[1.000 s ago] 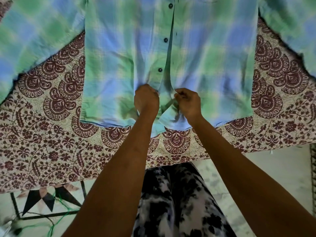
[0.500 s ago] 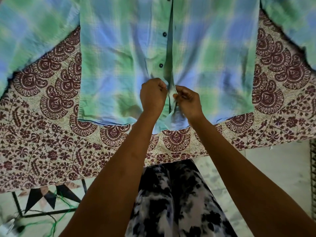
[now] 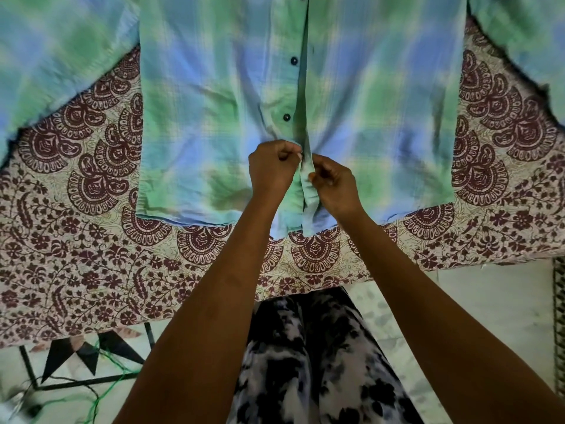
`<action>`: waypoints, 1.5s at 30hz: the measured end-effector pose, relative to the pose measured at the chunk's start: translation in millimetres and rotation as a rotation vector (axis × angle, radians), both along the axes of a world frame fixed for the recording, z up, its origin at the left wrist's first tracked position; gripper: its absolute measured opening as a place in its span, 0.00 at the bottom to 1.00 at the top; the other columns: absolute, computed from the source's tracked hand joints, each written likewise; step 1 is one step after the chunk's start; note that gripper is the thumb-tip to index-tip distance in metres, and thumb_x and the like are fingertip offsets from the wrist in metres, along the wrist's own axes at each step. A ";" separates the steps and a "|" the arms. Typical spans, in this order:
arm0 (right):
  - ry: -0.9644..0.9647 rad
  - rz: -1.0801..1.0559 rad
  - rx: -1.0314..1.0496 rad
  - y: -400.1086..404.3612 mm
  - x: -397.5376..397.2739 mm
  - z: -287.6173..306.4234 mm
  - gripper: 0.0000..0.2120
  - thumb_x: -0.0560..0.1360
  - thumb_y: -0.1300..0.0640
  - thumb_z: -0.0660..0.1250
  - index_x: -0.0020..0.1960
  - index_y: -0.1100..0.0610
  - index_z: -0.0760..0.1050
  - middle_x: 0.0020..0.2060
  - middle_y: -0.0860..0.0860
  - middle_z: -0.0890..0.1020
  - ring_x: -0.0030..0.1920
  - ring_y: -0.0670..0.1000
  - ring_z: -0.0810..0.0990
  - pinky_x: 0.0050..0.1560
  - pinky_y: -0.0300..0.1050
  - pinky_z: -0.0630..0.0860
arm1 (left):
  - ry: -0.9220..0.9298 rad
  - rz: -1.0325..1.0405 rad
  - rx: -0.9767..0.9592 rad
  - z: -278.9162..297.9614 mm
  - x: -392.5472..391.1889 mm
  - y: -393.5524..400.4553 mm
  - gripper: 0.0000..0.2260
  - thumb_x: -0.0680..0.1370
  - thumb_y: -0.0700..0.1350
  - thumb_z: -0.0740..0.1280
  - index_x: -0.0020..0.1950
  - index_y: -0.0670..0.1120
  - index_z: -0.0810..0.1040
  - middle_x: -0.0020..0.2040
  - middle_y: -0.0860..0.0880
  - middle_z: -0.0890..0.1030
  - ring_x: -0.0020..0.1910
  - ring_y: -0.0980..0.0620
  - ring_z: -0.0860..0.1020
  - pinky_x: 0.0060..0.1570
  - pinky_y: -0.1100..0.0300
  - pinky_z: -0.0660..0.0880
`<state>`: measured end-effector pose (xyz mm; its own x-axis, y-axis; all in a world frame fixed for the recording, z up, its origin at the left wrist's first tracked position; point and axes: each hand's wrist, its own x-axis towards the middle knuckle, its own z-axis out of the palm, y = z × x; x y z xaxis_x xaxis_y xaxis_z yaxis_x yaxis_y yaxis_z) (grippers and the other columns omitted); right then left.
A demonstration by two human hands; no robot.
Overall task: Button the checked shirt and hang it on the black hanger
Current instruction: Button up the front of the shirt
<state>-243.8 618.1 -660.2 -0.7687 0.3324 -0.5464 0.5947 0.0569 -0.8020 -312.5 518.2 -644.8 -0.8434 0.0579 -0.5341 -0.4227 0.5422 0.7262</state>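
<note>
The checked shirt [image 3: 214, 117] lies spread face up on a bed covered with a maroon-patterned bedsheet [image 3: 76, 255], hem toward the person, sleeves running off the upper left and upper right corners. Both hands work at the front opening, low down near the hem.

The left hand [image 3: 273, 169] has its fingers curled and pinches the left edge of the opening; the fabric bunches under its knuckles. Just beside it, across the placket [image 3: 302, 96], the right hand [image 3: 334, 186] is likewise curled and pinches the right edge, thumb and forefinger nipping the strip of cloth. The button being worked is hidden between the fingers, so whether it is through its hole I cannot tell.

To do this step well, I judge the left hand should keep its edge taut and flat while the right eases the hole over the button, with the two edges level at the hem so the checks line up. Two dark buttons [image 3: 286, 117] above the hands sit against the closed placket, which suggests the buttoning is nearly finished, with this low one among the last.

Left of the arms, below the bed's edge, a black metal frame [image 3: 91, 382] and a green cord [image 3: 110, 393] lie on the floor. Between the arms is the person's black-and-white printed garment [image 3: 305, 362]; to the right, pale floor [image 3: 489, 301].

The black hanger is not in view, so it will have to be found before hanging. Nothing lies on the shirt to obstruct the work.
</note>
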 end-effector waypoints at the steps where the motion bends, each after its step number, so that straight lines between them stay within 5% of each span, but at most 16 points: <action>1: 0.000 0.036 0.030 0.8 0.8 -0.8 0.17 0.74 0.71 0.61 0.60 0.61 0.76 0.44 0.55 0.81 0.36 0.35 0.76 0.48 0.36 0.74 | -0.008 -0.005 0.005 0.7 -0.9 0.4 0.05 0.70 0.36 0.69 0.43 0.43 0.84 0.39 0.44 0.84 0.40 0.47 0.83 0.49 0.50 0.80; 4: -0.006 0.063 0.077 2.4 0.5 -2.8 0.18 0.74 0.71 0.60 0.60 0.59 0.76 0.40 0.51 0.79 0.32 0.33 0.75 0.45 0.34 0.72 | -0.030 -0.047 0.001 2.1 -2.0 1.4 0.06 0.70 0.36 0.68 0.43 0.43 0.84 0.39 0.44 0.84 0.40 0.47 0.83 0.49 0.50 0.80; 7: -0.019 0.013 0.019 -2.4 -2.1 -0.1 0.16 0.74 0.69 0.62 0.60 0.61 0.76 0.44 0.53 0.81 0.38 0.34 0.77 0.50 0.35 0.74 | -0.034 -0.081 -0.047 1.4 -3.1 1.7 0.05 0.70 0.37 0.68 0.42 0.44 0.83 0.38 0.45 0.84 0.39 0.48 0.82 0.48 0.51 0.80; 10: -0.050 -0.162 -0.109 -4.0 -4.9 5.8 0.10 0.76 0.64 0.62 0.56 0.62 0.79 0.50 0.56 0.82 0.49 0.49 0.80 0.57 0.44 0.75 | -0.073 -0.073 -0.008 3.0 -6.2 0.2 0.04 0.71 0.36 0.68 0.42 0.42 0.82 0.36 0.44 0.82 0.35 0.48 0.80 0.48 0.50 0.80; 14: -0.083 -0.318 -0.242 0.4 -12.1 8.4 0.09 0.75 0.63 0.63 0.42 0.58 0.81 0.29 0.46 0.82 0.33 0.47 0.79 0.37 0.37 0.77 | -0.076 -0.077 0.033 7.2 -5.9 -0.2 0.05 0.71 0.36 0.69 0.40 0.45 0.80 0.33 0.50 0.80 0.33 0.52 0.79 0.48 0.52 0.80; 20: -0.033 -0.338 -0.319 0.3 -17.3 5.9 0.08 0.73 0.67 0.66 0.39 0.57 0.79 0.27 0.45 0.81 0.31 0.45 0.78 0.38 0.37 0.77 | -0.061 -0.029 0.009 3.5 -7.9 -0.1 0.07 0.70 0.35 0.69 0.41 0.47 0.79 0.36 0.50 0.80 0.38 0.51 0.81 0.49 0.51 0.79; 27: 0.002 -0.297 -0.047 -8.8 -15.8 -2.1 0.04 0.70 0.67 0.70 0.44 0.62 0.81 0.32 0.47 0.83 0.34 0.42 0.80 0.45 0.40 0.78 | -0.058 -0.026 -0.054 -0.9 -4.3 3.4 0.11 0.70 0.32 0.64 0.46 0.41 0.83 0.44 0.42 0.84 0.44 0.43 0.82 0.51 0.49 0.79; 32: 0.073 -0.201 0.246 -22.0 -11.7 -2.7 0.05 0.71 0.62 0.70 0.47 0.59 0.80 0.38 0.49 0.83 0.38 0.44 0.80 0.45 0.36 0.76 | -0.278 0.170 0.125 2.4 -5.3 2.1 0.08 0.70 0.40 0.70 0.32 0.51 0.81 0.35 0.48 0.82 0.38 0.46 0.80 0.52 0.48 0.79; 39: 0.075 -0.250 0.181 -26.1 -11.1 -5.5 0.07 0.72 0.65 0.68 0.49 0.60 0.80 0.39 0.48 0.82 0.40 0.42 0.81 0.49 0.39 0.78 | -0.357 0.294 0.211 -6.5 -6.8 7.0 0.01 0.75 0.37 0.68 0.44 0.42 0.77 0.32 0.48 0.76 0.30 0.52 0.72 0.34 0.60 0.72; 45: 0.010 -0.313 0.120 -26.6 -14.0 -7.4 0.06 0.71 0.64 0.69 0.48 0.61 0.81 0.40 0.51 0.83 0.41 0.47 0.82 0.52 0.47 0.79 | -0.320 0.330 0.156 -12.6 -5.0 6.9 0.03 0.74 0.37 0.67 0.45 0.43 0.78 0.35 0.47 0.78 0.29 0.53 0.74 0.34 0.60 0.72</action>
